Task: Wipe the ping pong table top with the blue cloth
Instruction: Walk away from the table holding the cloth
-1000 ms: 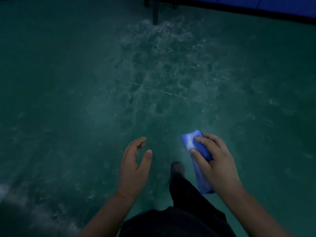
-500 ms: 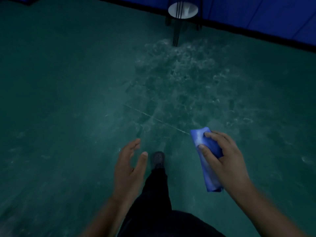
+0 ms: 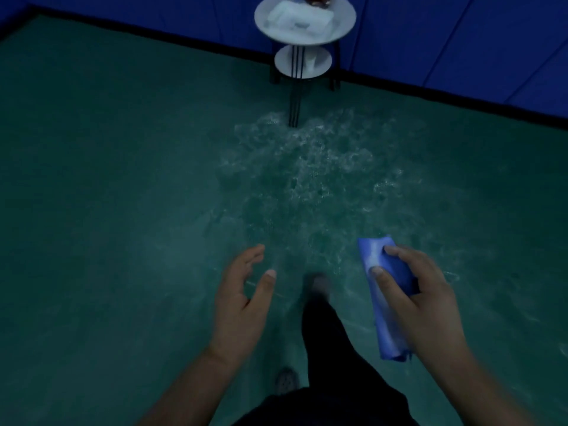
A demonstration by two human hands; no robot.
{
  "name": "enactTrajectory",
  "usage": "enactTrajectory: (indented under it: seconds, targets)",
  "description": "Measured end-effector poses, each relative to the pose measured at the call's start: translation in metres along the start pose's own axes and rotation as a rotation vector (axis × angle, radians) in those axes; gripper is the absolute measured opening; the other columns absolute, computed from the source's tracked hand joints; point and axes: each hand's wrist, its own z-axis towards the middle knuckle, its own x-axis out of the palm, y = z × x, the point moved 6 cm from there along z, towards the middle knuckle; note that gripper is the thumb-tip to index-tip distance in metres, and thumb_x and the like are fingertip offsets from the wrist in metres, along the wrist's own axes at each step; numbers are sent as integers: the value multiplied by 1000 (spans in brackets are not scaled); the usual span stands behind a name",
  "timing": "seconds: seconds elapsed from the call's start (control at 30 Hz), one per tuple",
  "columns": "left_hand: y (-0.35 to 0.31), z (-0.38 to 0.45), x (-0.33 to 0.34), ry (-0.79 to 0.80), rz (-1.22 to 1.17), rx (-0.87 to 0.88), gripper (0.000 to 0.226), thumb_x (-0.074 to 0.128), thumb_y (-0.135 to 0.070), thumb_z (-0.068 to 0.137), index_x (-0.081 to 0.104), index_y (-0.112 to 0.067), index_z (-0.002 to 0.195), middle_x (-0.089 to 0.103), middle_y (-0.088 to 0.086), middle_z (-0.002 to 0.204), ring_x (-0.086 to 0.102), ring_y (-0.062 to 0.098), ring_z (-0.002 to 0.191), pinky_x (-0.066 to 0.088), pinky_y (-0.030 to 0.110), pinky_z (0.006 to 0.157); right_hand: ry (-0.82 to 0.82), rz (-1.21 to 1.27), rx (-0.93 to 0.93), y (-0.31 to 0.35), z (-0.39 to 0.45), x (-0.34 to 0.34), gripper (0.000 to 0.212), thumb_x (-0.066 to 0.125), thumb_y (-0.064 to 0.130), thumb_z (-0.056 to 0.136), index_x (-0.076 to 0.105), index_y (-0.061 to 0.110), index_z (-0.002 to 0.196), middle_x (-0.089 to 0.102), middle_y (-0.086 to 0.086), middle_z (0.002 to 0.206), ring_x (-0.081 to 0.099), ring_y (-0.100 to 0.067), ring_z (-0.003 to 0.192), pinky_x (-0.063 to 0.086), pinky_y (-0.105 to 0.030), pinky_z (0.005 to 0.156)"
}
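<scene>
Above the green floor, the right hand holds the folded blue cloth, fingers and thumb curled round its upper half; the lower end hangs free. The left hand is empty, its fingers loosely spread. Neither hand touches any surface. Over the last second the view has tilted up and advanced: a two-tier round side table against the blue wall, only partly visible before, is now largely in frame, with a pale folded item on its top tier. One dark-trousered leg is stepping forward. The grip on the cloth is unchanged. No ping pong table is in view, so wiping has probably not begun; the person appears to be walking with the cloth.
</scene>
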Motion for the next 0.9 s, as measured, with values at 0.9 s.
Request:
enactTrajectory:
  seconds: [0.9]
  targets:
    - [-42, 734, 43, -150, -38, -25, 37, 59, -31, 88, 61, -23, 124, 65, -6, 124, 59, 11, 120, 44, 45, 108, 114, 82, -18, 119, 714, 245, 30, 74, 25, 88, 63, 34, 114, 52, 30, 123, 50, 16, 110, 35, -1, 88]
